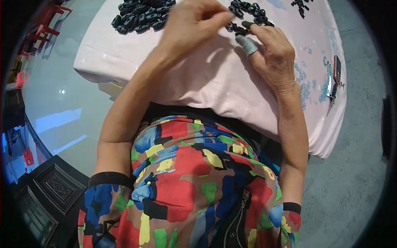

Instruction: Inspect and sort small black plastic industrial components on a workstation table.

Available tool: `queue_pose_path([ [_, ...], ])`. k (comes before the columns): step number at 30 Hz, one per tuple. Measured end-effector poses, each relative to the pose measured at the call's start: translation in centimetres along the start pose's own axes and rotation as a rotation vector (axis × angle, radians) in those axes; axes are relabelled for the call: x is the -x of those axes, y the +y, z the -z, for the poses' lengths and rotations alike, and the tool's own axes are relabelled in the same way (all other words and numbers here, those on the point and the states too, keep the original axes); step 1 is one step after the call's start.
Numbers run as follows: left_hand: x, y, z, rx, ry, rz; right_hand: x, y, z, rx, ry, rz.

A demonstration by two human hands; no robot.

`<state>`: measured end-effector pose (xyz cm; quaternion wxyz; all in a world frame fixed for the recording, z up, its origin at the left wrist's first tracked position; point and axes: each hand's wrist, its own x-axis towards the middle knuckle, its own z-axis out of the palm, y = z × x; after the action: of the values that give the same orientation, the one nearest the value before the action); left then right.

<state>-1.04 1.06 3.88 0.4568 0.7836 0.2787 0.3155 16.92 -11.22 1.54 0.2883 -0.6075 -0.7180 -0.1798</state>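
Note:
My left hand [194, 25] is over the far part of the table, thumb and fingertips pressed together. What the pinch holds, if anything, I cannot make out. To its right, my right hand [273, 53] has a grey wrap [248, 45] on the thumb and a dark cover [247, 25] on the index finger. Between those two tips is a small black plastic piece [239, 30]. Similar black pieces [259, 13] form a loose curved row just beyond the right hand. Left of my left hand lies a dense pile of black plastic pieces [142, 17].
A pale pink cloth [206, 78] covers the table. Tiny bluish bits [305, 84] are scattered at the right, near a thin metal tool [332, 97] and a dark red object [337, 70] by the edge. Another black cluster [300, 7] lies far right. Red stools [45, 31] stand on the floor at left.

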Motion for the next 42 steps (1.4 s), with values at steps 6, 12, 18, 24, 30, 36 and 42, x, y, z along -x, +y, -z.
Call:
queue_pose_path([
  [6,1.5,-5.8,6.7,-0.807,0.268,-0.381,-0.2,0.5,-0.7,0.090,-0.125,-0.124],
  [12,1.2,-6.4,6.7,-0.661,0.423,-0.349,0.3,1.7,-0.9,0.129,-0.043,-0.106],
  [18,0.4,-3.9,1.1,-0.516,0.003,-0.435,0.1,2.5,0.8,0.036,0.001,-0.245],
  [24,-0.8,-3.2,-2.2,-0.569,-0.090,-0.554,0.6,4.5,3.0,0.016,-0.016,-0.531],
  [30,-3.3,-0.2,-4.7,-0.404,-0.168,-0.499,1.5,7.1,4.7,0.045,0.061,-0.697],
  [36,-3.8,0.4,-12.2,-0.306,-0.197,-0.686,2.1,8.9,5.4,0.079,0.208,-0.661],
  [42,-4.9,-0.5,-14.7,-0.265,-0.246,-0.603,2.2,9.0,5.6,0.079,0.172,-0.663],
])
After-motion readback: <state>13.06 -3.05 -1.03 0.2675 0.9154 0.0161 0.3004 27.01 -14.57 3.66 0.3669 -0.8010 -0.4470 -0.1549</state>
